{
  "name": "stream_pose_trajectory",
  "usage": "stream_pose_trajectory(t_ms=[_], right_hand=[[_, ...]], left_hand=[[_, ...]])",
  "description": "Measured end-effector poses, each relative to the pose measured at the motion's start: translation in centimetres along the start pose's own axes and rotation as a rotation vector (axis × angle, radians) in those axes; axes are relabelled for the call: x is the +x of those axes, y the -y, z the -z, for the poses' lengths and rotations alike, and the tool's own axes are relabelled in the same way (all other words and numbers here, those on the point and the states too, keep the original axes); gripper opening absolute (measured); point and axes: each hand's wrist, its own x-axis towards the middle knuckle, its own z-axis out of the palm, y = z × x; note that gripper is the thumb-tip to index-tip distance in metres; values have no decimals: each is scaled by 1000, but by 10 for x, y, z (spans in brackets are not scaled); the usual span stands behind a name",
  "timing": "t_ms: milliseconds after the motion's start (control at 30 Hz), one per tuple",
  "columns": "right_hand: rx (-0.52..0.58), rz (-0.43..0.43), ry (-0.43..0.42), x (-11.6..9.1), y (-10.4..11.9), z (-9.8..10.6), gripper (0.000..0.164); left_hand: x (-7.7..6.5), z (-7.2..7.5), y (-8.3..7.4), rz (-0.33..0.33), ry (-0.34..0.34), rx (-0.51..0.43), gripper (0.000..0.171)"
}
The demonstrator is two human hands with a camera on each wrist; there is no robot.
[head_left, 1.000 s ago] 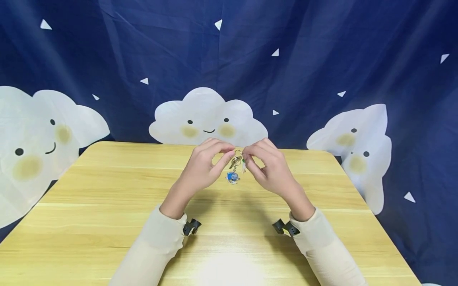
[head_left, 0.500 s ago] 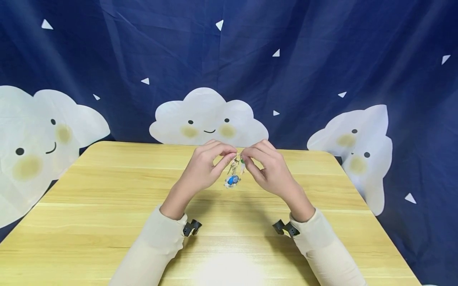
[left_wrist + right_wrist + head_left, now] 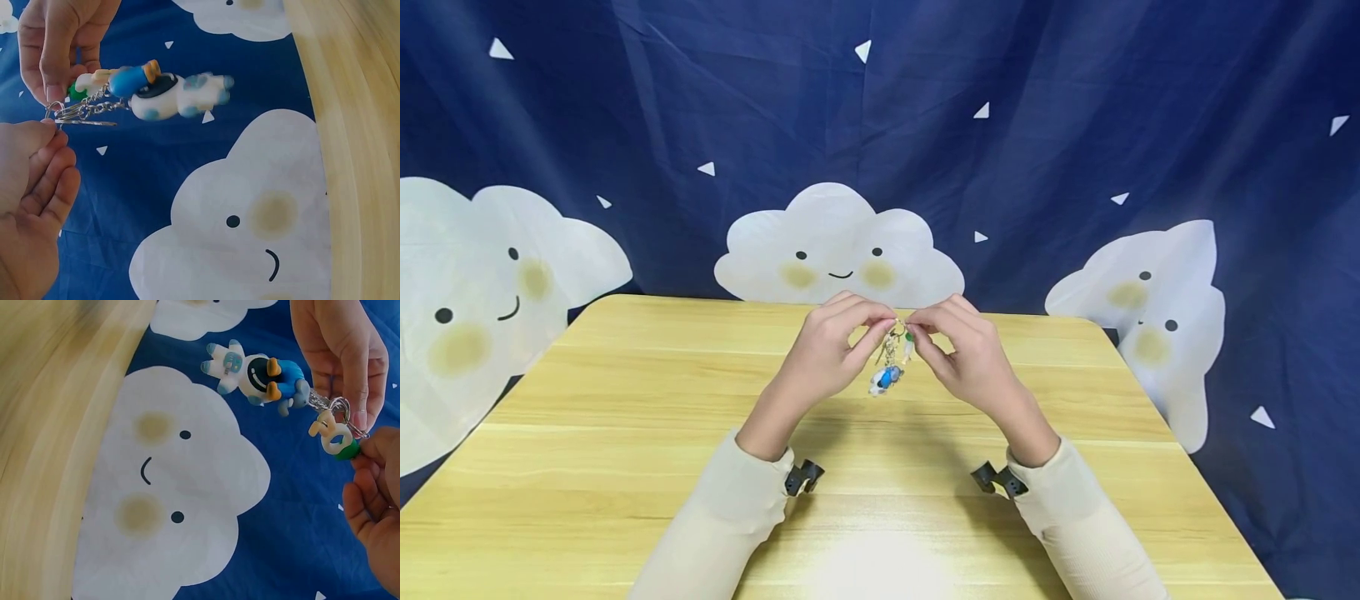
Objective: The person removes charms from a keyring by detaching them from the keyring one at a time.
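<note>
Over the table, my left hand (image 3: 823,354) pinches a metal key ring (image 3: 901,327) between thumb and forefinger. From the other side the right hand (image 3: 966,354) pinches the ring too, its fingertips close to a small white charm (image 3: 338,439) with a green end. Chains on the ring carry a blue figure (image 3: 127,81) with orange feet and a white figure (image 3: 228,365) with light blue patches and a dark visor. A flat metal key (image 3: 90,122) sticks out beside the chains in the left wrist view. Fingertips hide part of the ring.
Below the hands spreads a light wood table (image 3: 625,400) with rounded far corners. Behind it hangs a dark blue curtain (image 3: 925,150) printed with smiling white clouds and small triangles. A black wrist device (image 3: 803,477) sits at each cream sleeve (image 3: 722,517).
The hanging figures have swung and turned, and sit slightly lower and to the left. The ring has shifted a little between the fingertips. Both hands stay nearly in place.
</note>
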Motion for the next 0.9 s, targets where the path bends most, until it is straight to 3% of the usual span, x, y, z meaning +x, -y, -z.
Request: stream_pose_trajectory(t_ms=[533,900], right_hand=[[-34,-4,-17,-1,2,-1,8],[-76,34,-7,0,-1,2,9]], left_hand=[[0,-3,-1,53,-35,-18,8],[-1,-5,-2,51,14,-2,6]])
